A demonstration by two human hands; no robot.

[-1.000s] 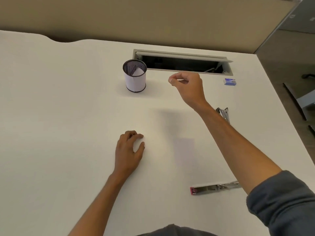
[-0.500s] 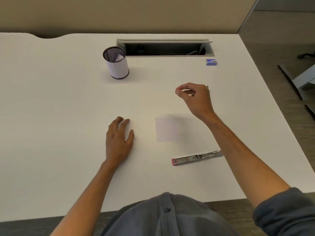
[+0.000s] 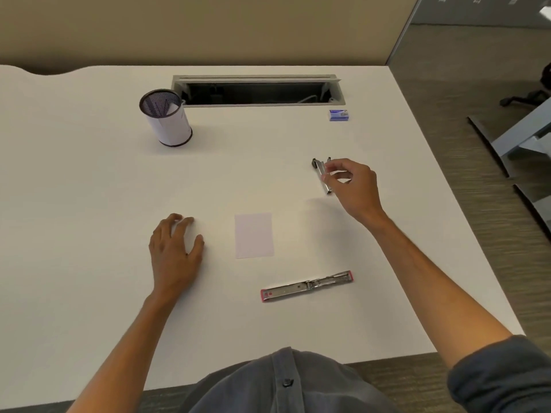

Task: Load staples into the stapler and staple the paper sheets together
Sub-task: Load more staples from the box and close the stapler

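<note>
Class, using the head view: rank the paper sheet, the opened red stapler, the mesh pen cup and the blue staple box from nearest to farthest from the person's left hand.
From the left hand:
1. Paper sheet, just to its right.
2. Red stapler, right of it and nearer the person.
3. Mesh pen cup, straight beyond it, toward the cable slot.
4. Blue staple box, far right corner.

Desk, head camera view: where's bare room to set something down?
Free: the wide left side of the desk, left of the mesh cup and left hand; also between cup and staple box. Crowded: the paper sheet, opened stapler and right hand pinching a metal part.
</note>
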